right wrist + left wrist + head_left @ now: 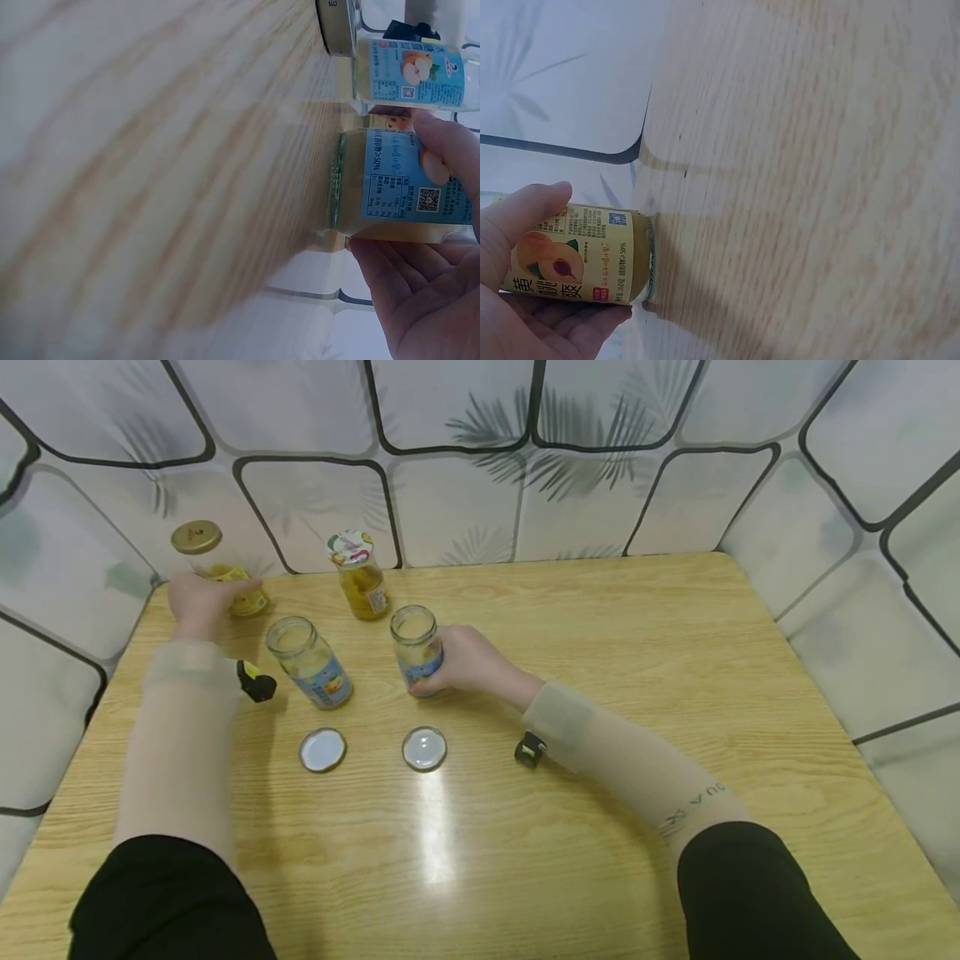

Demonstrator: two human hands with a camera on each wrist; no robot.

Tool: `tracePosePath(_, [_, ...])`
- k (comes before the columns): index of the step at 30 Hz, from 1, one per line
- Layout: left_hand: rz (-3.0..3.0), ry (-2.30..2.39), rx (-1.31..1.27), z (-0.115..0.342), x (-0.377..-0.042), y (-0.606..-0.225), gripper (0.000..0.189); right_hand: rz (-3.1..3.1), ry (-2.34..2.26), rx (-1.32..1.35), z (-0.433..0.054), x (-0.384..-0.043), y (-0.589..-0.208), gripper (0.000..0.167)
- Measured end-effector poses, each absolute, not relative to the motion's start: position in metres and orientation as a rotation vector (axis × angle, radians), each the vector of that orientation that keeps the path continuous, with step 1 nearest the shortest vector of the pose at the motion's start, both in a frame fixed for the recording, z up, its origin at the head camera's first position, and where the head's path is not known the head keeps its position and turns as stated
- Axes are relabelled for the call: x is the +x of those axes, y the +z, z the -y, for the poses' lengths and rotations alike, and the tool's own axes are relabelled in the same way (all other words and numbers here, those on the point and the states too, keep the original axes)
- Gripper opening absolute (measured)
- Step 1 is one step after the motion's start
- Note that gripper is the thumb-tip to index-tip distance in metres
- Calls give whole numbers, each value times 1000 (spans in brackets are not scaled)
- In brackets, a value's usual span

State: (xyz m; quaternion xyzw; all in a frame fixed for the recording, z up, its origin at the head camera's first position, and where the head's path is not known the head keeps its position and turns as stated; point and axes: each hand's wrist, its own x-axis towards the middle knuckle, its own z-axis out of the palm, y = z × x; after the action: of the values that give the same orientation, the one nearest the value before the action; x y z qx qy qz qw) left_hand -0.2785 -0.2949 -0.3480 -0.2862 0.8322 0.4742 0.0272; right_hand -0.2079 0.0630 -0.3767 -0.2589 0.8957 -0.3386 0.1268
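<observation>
At the far left of the head view, my left hand (201, 600) grips a yellow-labelled jar (251, 602) under a gold lid (197, 537). The left wrist view shows a peach on its label (570, 259), with thumb and fingers on opposite sides. My right hand (474, 667) holds a lidless glass jar (411, 652) with a blue label, its base at or close to the tabletop. Another lidless blue-labelled jar (324, 681) stands between the hands. Nearer the front, two round lids (322, 750) lie apart on the table, the right one (424, 749) shiny.
A closed jar (366, 589) with yellow contents and a patterned lid stands at the back, between the two blue-labelled jars. The wooden table (600, 827) meets a tile-patterned wall (457, 518) behind and at both sides.
</observation>
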Motion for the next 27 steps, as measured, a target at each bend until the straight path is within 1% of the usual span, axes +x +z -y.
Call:
tracePosePath(4, [-2503, 1574, -906, 295, -278, -348, 113, -2593, -998, -751, -63, -208, -376, 58])
tracePosePath(13, [-2595, 1462, -864, 292, -277, -344, 102, -2591, -1002, -745, -63, -208, -377, 58])
tracePosePath(20, [-2626, 1429, -808, 293, -275, -337, 100, -2577, -1030, -738, -61, -211, -378, 58])
tracePosePath(23, [-2665, 1408, -768, 292, -273, -332, 85, -2567, -1031, -724, -60, -211, -378, 59])
tracePosePath(25, [-2667, 1478, -739, 291, -271, -324, 72, -2561, -1028, -710, -60, -210, -378, 60])
tracePosePath(27, [-2642, 1573, -694, 292, -268, -313, 64, -2557, -1025, -699, -59, -210, -377, 61])
